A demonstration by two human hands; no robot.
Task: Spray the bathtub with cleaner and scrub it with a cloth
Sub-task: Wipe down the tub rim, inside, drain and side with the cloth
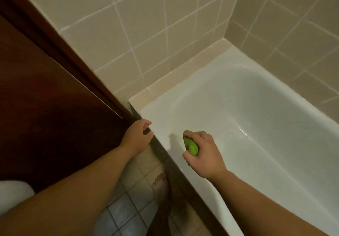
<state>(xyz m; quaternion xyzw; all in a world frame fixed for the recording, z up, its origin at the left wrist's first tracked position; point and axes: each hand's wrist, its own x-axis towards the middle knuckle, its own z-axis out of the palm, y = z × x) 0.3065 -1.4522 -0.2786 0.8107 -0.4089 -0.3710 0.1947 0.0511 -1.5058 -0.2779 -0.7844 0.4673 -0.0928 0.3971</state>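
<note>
1. The right hand [203, 155], at lower centre of the frame, has its fingers and thumb curled round a bunched green cloth [190, 142], gripping it.
2. The cloth sticks out on the left side of that fist, over the white bathtub [256, 107] near its front rim; whether it presses on the enamel I cannot tell.
3. The left hand [137, 136], at centre left, holds nothing; its fingers are loosely bent, the fingertips at the near corner of the tub rim, beside the dark outer edge of the tub.
4. The bathtub runs from the centre to the lower right of the frame, with wet highlights on its inner wall.
5. A dark brown wooden door [45, 98] fills the left of the frame, its edge meeting the tub corner.
6. Beige wall tiles [146, 24] cover the upper part, with a pale tiled ledge along the tub's far end.
7. A bare foot [161, 186] stands on the tiled floor [128, 217] at bottom centre, just beside the tub's side.
</note>
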